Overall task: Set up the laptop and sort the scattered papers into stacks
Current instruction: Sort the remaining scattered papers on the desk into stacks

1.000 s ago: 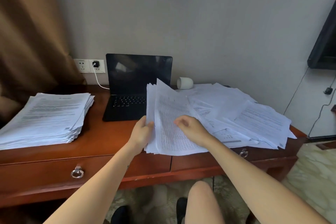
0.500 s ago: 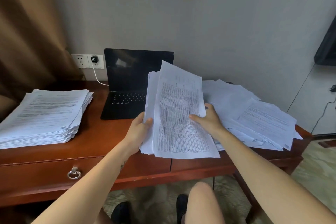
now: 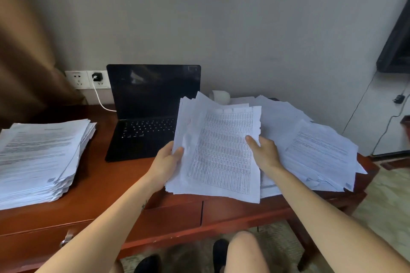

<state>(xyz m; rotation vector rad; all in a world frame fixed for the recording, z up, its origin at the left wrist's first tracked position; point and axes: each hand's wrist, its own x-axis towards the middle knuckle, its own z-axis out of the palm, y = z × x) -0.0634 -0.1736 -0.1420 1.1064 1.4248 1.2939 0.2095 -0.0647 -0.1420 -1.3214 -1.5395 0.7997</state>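
**Hands.** Both forearms reach forward over the desk (image 3: 99, 186) edge. The left hand (image 3: 165, 162) grips the left edge of a sheaf of papers (image 3: 219, 153), thumb laid across the face and fingers hidden behind. The right hand (image 3: 265, 153) pinches the sheaf's right edge, thumb on the top sheet and fingers out of sight beneath. The sheaf is held off the desktop, tilted towards the viewer, with a printed table on its top sheet.

**Task items.** The laptop (image 3: 150, 104) stands open with a dark screen at 11 o'clock from the sheaf, which covers its right corner. A squared stack of papers (image 3: 40, 157) lies at 9 o'clock, well apart. The loose pile of papers (image 3: 317, 150) spreads at 3 o'clock, just beside the right hand.

**Other items.** A charger (image 3: 97, 76) is plugged into the wall socket at 10 o'clock from the laptop. A white cup (image 3: 220, 96) shows at 12 o'clock from the sheaf.

**Change.** Half a second ago the sheaf stood higher against the screen and hid the cup; it now sits lower. One second ago the right hand lay on the sheet's face; it has shifted to the edge.
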